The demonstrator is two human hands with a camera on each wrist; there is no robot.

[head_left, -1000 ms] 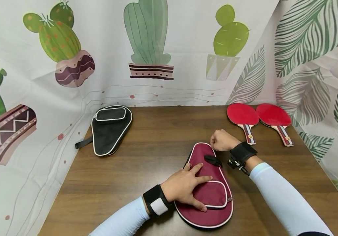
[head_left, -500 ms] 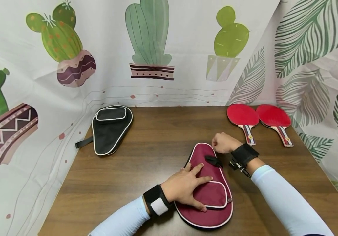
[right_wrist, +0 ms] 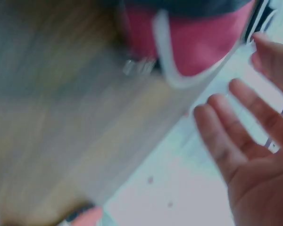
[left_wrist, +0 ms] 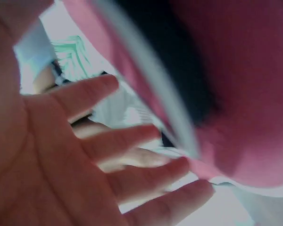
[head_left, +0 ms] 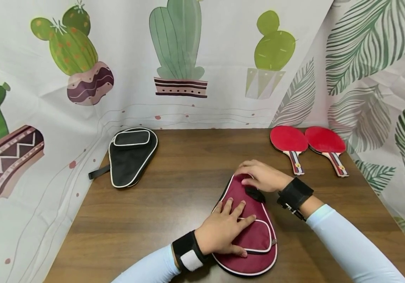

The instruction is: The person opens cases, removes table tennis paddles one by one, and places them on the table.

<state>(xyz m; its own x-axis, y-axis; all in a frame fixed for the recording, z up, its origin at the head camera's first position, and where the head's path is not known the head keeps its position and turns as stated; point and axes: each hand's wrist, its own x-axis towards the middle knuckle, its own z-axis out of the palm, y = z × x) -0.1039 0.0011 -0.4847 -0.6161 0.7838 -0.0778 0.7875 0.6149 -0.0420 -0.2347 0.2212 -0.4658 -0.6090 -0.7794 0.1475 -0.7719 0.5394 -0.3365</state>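
A maroon table tennis bat case [head_left: 248, 265] with white piping lies on the table, its narrow end pointing away from me. My left hand [head_left: 221, 230] rests on it with fingers spread, partly covering the front pocket [head_left: 259, 237]. Over the narrow end is my right hand [head_left: 264, 175], thumb apart from the fingers, beside a short black strap [head_left: 254, 193]. The right wrist view shows the fingers [right_wrist: 217, 125] extended and nothing between them and the thumb. A metal zip pull [right_wrist: 139, 67] hangs at the case's corner there. In the left wrist view the fingertips [left_wrist: 179, 165] meet the case.
A black case [head_left: 131, 165] with white piping lies at the back left, its wrist strap [head_left: 99, 172] to the side. Two red table tennis bats [head_left: 289, 139] lie at the back right. A printed cloth [head_left: 223, 110] hangs behind the wooden table [head_left: 146, 212].
My right hand has moved left from beside the case's narrow end to over it, its curled fingers now opened out. The left hand's fingers have shifted slightly on the case.
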